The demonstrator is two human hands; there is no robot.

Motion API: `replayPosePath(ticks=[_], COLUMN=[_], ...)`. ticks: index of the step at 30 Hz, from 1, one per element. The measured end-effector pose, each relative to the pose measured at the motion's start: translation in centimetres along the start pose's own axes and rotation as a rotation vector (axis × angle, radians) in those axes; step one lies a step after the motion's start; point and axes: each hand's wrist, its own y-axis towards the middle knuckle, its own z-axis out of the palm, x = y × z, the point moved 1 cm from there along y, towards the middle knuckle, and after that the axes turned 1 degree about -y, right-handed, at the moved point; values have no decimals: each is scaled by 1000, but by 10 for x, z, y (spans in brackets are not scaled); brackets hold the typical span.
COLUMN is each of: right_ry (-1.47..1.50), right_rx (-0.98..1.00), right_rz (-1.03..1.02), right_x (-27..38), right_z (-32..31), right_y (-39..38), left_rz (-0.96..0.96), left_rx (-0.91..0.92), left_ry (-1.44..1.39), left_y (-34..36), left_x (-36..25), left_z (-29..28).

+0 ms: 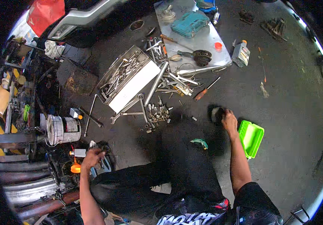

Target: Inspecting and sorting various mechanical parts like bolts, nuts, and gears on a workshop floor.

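Note:
On the right, my right hand (229,120) is closed on the edge of a dark round part (217,114), held just above or against the floor; its exact kind is unclear. A bright green plastic tray (252,138) lies beside my right wrist. At the left, my left hand (92,158) has its fingers curled by my knee, next to a dark object (103,147); what it grips, if anything, is hard to make out. Near that hand are a small grey bottle (79,153), an orange funnel (75,167) and a blue frame-like piece (106,165).
Ahead stands a metal toolbox (133,88) full of wrenches. Sockets (159,114) and a screwdriver (206,90) lie on the floor. A metal sheet (219,37) carries a teal case (190,24). A white bucket (64,130) stands left; a green scrap (199,143) lies between my arms.

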Motion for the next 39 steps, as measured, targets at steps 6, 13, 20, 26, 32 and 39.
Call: replayPosePath(ticks=[6, 13, 20, 26, 32, 39], right_ry=[132, 111, 281, 361, 351, 342], right_rx=[-65, -287, -409, -325, -85, 120], right_rz=[-31, -3, -173, -403, -353, -393], right_x=[29, 51, 84, 106, 112, 85], right_z=[-3, -17, -36, -21, -6, 31], right_y=[15, 2, -36, -67, -79, -91], left_rz=[-23, 1, -127, -129, -166, -136], left_rx=[9, 61, 12, -6, 12, 35], left_ry=[21, -45, -152, -261, -385, -345], left_y=[-8, -11, -26, -40, -46, -43], left_x=[34, 44, 64, 69, 59, 51], left_z=[2, 8, 17, 22, 21, 25])
